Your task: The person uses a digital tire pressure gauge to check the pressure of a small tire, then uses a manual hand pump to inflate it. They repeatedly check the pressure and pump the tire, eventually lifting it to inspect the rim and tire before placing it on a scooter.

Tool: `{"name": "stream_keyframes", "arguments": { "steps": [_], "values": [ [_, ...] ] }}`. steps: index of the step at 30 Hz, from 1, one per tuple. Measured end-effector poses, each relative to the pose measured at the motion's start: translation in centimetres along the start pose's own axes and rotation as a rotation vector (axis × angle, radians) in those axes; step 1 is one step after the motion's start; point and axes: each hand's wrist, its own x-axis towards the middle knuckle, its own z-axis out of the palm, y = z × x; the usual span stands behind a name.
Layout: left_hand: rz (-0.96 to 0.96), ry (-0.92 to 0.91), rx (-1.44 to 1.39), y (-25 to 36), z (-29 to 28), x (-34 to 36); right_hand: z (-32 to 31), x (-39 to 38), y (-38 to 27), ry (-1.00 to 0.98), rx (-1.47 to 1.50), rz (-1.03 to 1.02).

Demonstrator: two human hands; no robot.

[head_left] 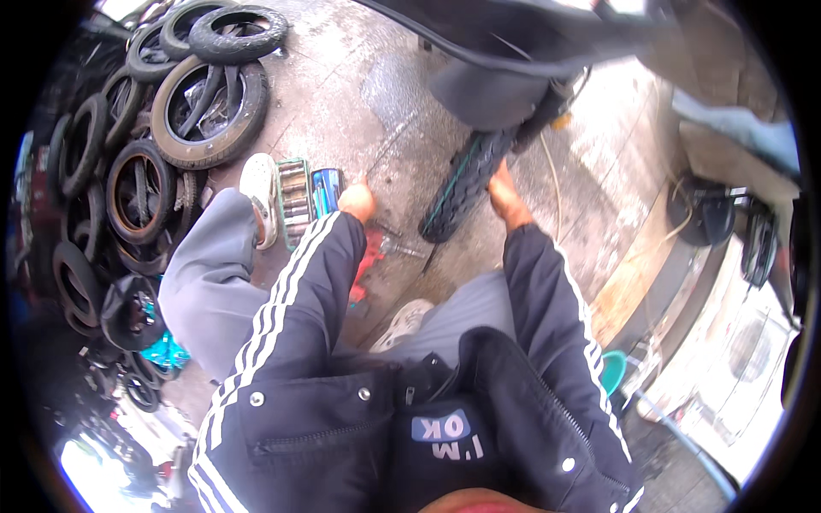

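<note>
A black knobbly tyre (466, 190) with a thin green line along its tread stands under the dark mudguard (487, 96) of a motorbike or scooter. My right hand (506, 198) grips the tyre's right side, some fingertips hidden against it. My left hand (358, 202) is closed, low over the floor to the left of the tyre; what it holds, if anything, I cannot make out. Just beside it lie a blue container (326, 190) and an open green-edged tool case (293, 201) with sockets inside. Metal tools (400, 247) and a red item (368, 263) lie below my left hand.
Many loose tyres (210, 111) are piled along the left. A pale hose or cord (552, 184) runs over the floor to the right of the tyre. A wooden board (637, 278), a teal basin (613, 370) and a white unit (744, 355) are on the right.
</note>
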Motion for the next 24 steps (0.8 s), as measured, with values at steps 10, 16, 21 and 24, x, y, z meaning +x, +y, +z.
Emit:
{"name": "stream_keyframes", "arguments": {
  "steps": [10, 16, 21, 24],
  "values": [
    [-0.053, -0.023, -0.085, 1.1, 1.0, 0.3, -2.2, -1.2, 2.0, -0.072, 0.041, 0.206],
    [0.022, 0.070, -0.811, 12.1, -1.3, 3.5, -6.8, -1.5, 4.3, -0.125, 0.048, 0.290],
    [0.041, -0.135, -1.041, 21.5, -3.1, 5.6, -4.8, -2.4, 2.0, -0.070, 0.037, 0.395],
    [0.034, -0.211, -1.086, 23.6, -1.1, 7.0, -3.9, -2.1, 1.5, -0.024, 0.077, 0.446]
  ]
}}
